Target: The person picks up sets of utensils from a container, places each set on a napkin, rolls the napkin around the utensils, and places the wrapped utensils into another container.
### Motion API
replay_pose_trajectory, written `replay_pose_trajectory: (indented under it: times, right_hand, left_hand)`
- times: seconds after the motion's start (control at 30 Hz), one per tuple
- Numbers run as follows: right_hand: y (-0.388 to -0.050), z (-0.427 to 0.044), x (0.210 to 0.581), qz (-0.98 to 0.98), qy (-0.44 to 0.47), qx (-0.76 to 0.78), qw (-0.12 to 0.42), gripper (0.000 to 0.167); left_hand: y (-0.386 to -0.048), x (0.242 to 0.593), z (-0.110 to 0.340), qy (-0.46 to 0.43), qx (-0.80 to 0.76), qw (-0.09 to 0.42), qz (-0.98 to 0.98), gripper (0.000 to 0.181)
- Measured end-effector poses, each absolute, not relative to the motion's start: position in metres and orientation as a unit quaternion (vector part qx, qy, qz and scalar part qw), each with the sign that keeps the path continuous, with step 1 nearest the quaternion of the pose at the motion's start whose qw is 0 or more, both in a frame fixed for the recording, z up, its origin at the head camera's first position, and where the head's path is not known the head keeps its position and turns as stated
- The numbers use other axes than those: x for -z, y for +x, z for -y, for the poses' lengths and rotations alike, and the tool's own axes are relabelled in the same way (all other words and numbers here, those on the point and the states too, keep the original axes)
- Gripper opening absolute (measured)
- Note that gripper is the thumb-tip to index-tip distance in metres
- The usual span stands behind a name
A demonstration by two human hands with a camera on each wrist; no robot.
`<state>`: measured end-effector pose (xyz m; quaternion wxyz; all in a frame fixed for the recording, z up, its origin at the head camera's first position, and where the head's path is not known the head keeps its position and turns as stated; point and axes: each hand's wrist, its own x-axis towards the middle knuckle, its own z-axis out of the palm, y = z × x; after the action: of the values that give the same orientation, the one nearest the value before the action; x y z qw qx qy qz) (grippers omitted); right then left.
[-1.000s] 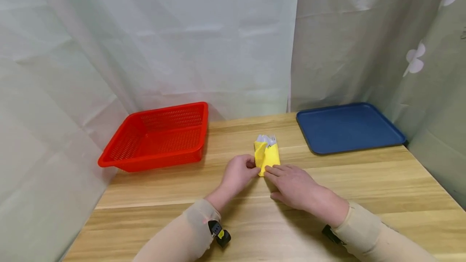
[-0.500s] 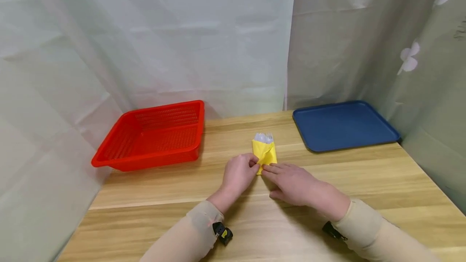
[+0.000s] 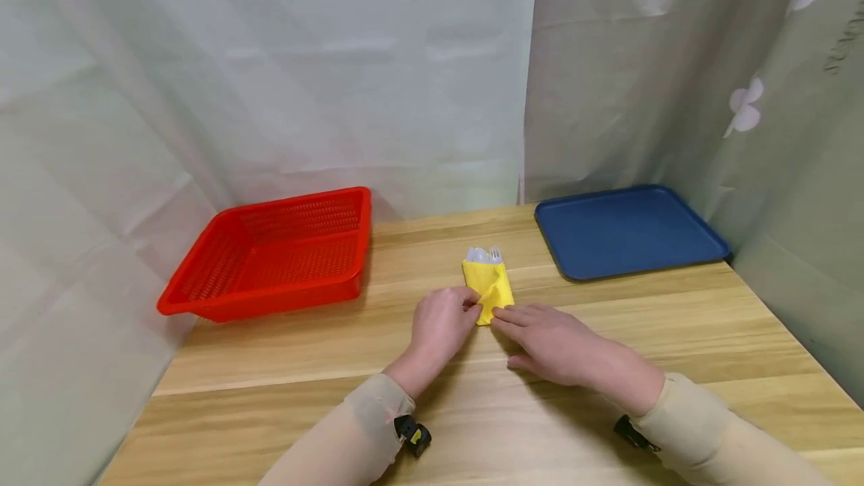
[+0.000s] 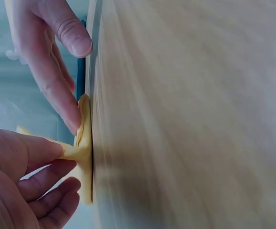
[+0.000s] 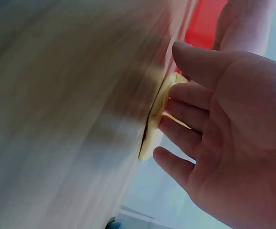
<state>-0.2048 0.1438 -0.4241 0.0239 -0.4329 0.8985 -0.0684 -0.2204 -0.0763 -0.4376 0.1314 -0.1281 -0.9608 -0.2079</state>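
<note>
A folded yellow napkin [image 3: 481,277] lies in the middle of the table, wrapped around pale cutlery. Out of its far end stick the tines of a fork [image 3: 496,254] and the rounded end of a spoon [image 3: 480,255]. My left hand [image 3: 440,325] pinches a raised flap of the napkin between thumb and forefinger; in the left wrist view the flap [image 4: 71,151] stands up from the folded layers. From the right, my right hand [image 3: 550,343] touches the napkin's near right corner with nearly straight fingertips, its thumb held apart.
Back left stands a red perforated plastic basket [image 3: 263,304]. A flat blue tray [image 3: 628,232] lies at the back right. Pale curtains [image 3: 378,81] hang behind the table and along both sides.
The napkin's left flap has come over to the right across the cutlery, with my left hand pinching it. My right hand has stayed at the napkin's near right side.
</note>
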Motion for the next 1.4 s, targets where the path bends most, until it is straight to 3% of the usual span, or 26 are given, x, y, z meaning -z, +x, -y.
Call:
replay_pose_trajectory:
  times: [0.83,1.23,1.4]
  right_hand:
    - [-0.201,-0.138,0.425,-0.898,-0.435,0.057,0.035,0.067]
    - [-0.192,-0.165,0.42,-0.885,-0.452,0.094,0.056,0.063]
    - [-0.193,-0.183,0.412,-0.895,-0.436,0.091,0.031,0.058]
  left_hand:
    - [-0.219,0.438,0.069,-0.189,0.133,0.118,0.966,0.009]
    - [-0.209,0.439,0.068,-0.271,0.032,0.136,0.952,0.01]
    - [-0.208,0.437,0.066,-0.272,0.019,0.128,0.954,0.012]
